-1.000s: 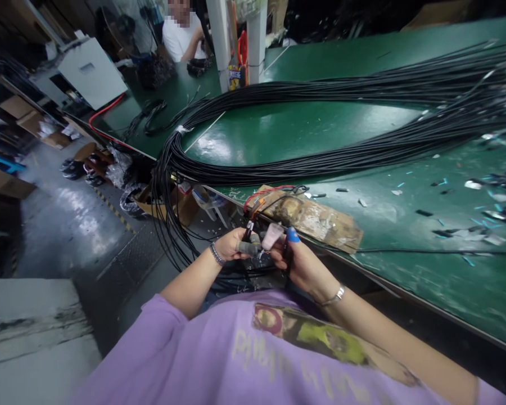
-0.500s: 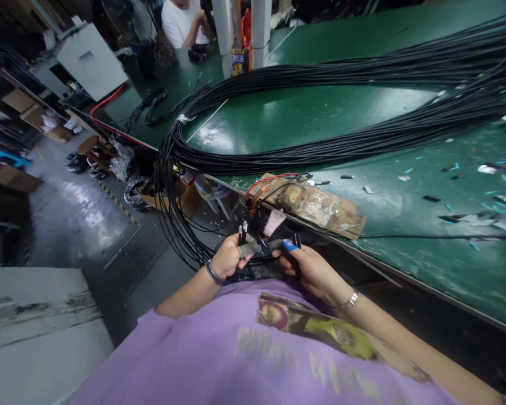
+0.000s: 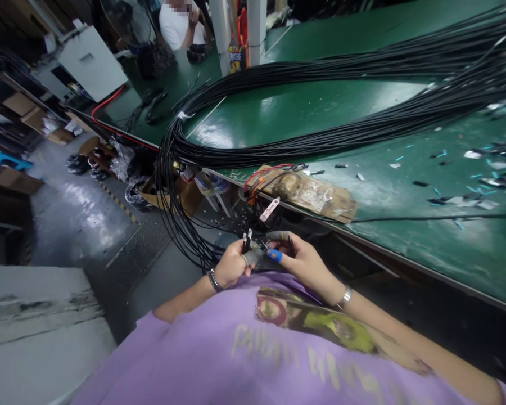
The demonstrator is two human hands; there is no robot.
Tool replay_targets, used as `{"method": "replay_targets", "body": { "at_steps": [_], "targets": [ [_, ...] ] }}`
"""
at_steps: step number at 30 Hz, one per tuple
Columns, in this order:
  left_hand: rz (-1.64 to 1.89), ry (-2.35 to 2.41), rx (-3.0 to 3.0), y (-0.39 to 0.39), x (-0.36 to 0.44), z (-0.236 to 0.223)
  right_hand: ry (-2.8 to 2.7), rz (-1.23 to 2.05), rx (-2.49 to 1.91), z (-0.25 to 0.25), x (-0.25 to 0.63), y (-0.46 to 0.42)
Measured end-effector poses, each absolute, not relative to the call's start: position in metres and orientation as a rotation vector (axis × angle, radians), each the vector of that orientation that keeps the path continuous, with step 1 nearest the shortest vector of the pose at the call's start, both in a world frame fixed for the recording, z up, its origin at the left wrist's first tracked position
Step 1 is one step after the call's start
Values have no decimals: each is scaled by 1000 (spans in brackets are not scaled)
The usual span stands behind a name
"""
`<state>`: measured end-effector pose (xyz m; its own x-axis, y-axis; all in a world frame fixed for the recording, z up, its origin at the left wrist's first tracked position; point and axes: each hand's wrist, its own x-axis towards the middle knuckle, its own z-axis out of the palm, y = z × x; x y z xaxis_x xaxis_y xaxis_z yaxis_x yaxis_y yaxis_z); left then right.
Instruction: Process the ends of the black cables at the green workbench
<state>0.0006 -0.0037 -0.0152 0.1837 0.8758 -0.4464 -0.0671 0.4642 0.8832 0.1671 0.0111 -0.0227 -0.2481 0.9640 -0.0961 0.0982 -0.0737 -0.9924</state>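
Observation:
Close to my body, my left hand (image 3: 233,264) is closed around black cables (image 3: 246,243), whose pale cut ends stick up beside its thumb. Grey tape wraps the thumb of that hand. Facing it, my right hand (image 3: 306,263) pinches at thin pale wire strands (image 3: 266,246) at a cable's end, between a blue-taped thumb and grey-taped fingers. A dark piece shows in the right hand's curl; what it is, I cannot make out. From the hands, the black cables run back to a large coiled bundle (image 3: 257,155) on the green table (image 3: 270,115).
A scarred wooden board (image 3: 320,197) with red and black leads lies at the table's edge, a pink tag (image 3: 270,209) hanging beside it. Offcuts (image 3: 474,199) litter the table's right. A cardboard box (image 3: 189,199) stands below. A person in white (image 3: 175,25) sits across.
My right hand has shifted left toward my left hand, its thumb now at the wire strands. The pink tag has swung round, and the view has shifted slightly.

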Motion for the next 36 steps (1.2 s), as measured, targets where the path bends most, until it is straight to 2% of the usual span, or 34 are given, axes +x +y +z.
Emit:
{"method": "replay_targets", "body": {
  "at_steps": [7, 15, 20, 25, 28, 32, 36],
  "targets": [
    [906, 1129, 838, -3, 6, -21, -1426, 1092, -1252, -15, 187, 6],
    [777, 1052, 1115, -9, 10, -26, -1913, 992, -1215, 6, 176, 7],
    [746, 1112, 1288, -8, 10, -19, -1882, 1120, -1204, -1, 176, 11],
    [820, 1100, 1171, -5, 10, -9, -1646, 1383, -1173, -9, 180, 10],
    [863, 1156, 1098, -2, 5, -11, -1710, 1417, -1153, -11, 182, 8],
    [876, 1135, 898, 3, -6, -15, -2144, 1233, -1247, -17, 194, 8],
    [754, 1062, 800, 4, -14, -16, -2651, 746, -1563, -23, 210, 10]
  ]
}}
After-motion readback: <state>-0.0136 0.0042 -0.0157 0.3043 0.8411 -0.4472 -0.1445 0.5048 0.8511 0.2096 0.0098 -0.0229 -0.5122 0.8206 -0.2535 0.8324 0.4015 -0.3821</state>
